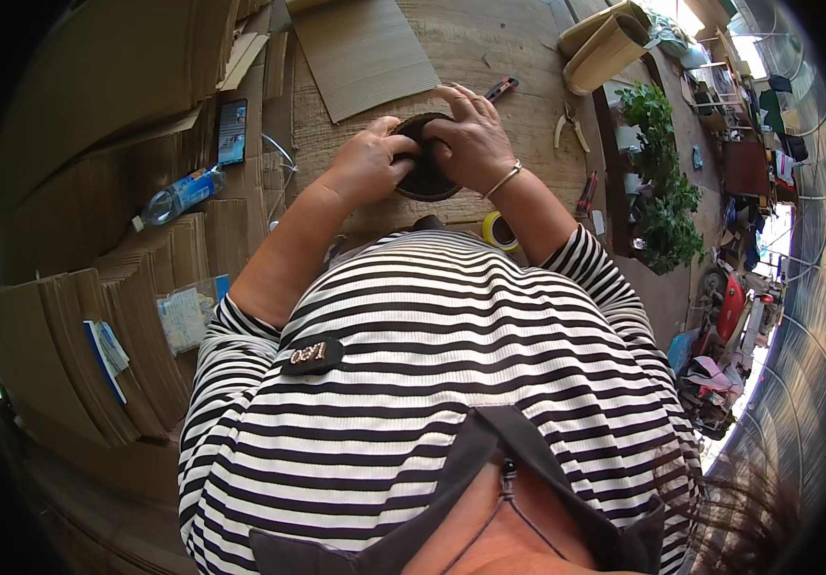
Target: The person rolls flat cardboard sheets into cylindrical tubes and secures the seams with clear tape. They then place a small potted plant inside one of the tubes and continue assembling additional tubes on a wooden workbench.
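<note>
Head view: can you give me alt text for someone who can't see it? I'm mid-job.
The left hand and right hand hold a round, open tube, dark inside, at a wooden table. A cardboard sheet and a cutter lie beyond them, with pliers to the right and yellow tape beside the right forearm.

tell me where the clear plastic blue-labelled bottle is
In the head view, the bottle lies at left among stacked brown cardboard sheets, just below the dark rectangular phone.
</note>
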Demonstrator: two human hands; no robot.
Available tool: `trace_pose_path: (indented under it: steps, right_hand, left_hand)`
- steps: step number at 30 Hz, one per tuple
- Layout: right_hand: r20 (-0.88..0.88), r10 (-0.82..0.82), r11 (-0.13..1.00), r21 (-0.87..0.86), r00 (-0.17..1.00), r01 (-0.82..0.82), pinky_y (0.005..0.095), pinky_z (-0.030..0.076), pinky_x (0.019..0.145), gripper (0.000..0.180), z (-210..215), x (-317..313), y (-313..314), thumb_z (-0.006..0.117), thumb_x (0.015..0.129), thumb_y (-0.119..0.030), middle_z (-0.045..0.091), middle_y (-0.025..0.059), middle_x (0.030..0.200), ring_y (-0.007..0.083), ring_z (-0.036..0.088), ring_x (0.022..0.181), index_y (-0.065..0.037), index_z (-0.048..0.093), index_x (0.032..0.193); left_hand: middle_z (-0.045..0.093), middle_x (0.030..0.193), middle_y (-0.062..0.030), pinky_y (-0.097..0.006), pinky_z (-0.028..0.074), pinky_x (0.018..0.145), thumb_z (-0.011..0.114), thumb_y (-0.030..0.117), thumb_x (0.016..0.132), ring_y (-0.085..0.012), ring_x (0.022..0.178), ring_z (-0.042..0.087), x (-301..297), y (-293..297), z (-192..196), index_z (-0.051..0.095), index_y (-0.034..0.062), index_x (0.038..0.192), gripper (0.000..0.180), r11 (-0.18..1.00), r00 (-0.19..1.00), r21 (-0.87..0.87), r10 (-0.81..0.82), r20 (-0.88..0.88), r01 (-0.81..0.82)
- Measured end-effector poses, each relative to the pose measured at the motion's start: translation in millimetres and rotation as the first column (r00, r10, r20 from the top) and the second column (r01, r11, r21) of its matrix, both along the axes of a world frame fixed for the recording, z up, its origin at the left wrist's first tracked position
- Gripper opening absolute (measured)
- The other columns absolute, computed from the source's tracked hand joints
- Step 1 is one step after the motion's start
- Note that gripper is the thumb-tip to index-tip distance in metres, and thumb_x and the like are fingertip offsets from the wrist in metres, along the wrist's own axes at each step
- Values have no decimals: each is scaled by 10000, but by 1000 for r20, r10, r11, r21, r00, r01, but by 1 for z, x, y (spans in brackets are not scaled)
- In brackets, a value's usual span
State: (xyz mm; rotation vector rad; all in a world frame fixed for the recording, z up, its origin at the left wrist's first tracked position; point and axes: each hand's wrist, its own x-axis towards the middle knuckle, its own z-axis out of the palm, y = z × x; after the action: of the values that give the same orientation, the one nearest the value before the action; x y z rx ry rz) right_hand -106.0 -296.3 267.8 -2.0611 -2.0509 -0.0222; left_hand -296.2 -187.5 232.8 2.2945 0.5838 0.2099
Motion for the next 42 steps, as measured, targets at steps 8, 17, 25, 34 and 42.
trace_pose_path:
  steps: [8,17,25,34,42]
  right_hand:
    - [7,65,967,245,998,-64,505,358,1150,259,-5,-5,0,753,732,-180,580,90,1351,320,503,1341,-192,731,989]
    - [158,173,969,150,972,-196,490,382,1135,234,-4,2,8,726,745,-202,602,66,1332,286,521,1331,-211,747,978]
    - [129,242,953,155,962,-260,471,382,1135,148,-1,3,8,698,775,-198,615,43,1314,257,540,1309,-190,733,919]
    - [101,138,976,152,985,-153,432,439,1072,145,-6,14,1,708,775,-151,646,52,1254,287,602,1206,-161,701,920]
    - [-57,63,974,220,996,-49,443,509,989,116,-6,2,-9,720,774,-143,642,90,1265,307,628,1168,-140,702,888]
  left_hand:
    - [529,1487,-178,-411,505,1059,725,242,901,-359,1271,601,-1,-4,4,755,167,1163,274,1000,998,-5,18,60,-17]
    - [557,1451,-193,-409,464,1106,732,155,889,-359,1312,564,0,-5,13,755,101,1100,219,994,997,-107,23,67,-16]
    - [575,1435,-198,-413,468,1100,736,178,894,-365,1318,563,-2,-4,10,752,91,1075,201,999,997,-48,-4,76,8]
    - [523,1494,-191,-426,463,1111,703,220,924,-357,1351,537,5,-7,14,647,105,1336,431,999,999,20,35,13,-35]
    - [517,1467,-149,-423,469,1101,671,260,926,-324,1323,556,27,5,38,648,130,1361,454,993,944,75,-67,-323,96]
